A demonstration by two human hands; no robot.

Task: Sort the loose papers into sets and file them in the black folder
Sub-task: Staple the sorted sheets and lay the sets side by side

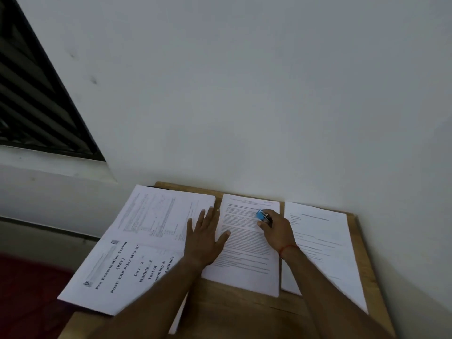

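- Head view: left stack [166,211], middle stack [247,255] and right stack [320,243] of papers lie side by side on the wooden bench [244,314].
- Left hand [205,238]: grip released, fingers spread flat across the left and middle stacks.
- Right hand [277,232]: grip clenched round a small blue item [262,214], possibly a stapler, over the middle stack.

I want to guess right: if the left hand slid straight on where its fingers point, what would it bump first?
Probably the white wall. The left hand lies flat on the papers, fingers pointing away, and nothing stands between them and the wall.
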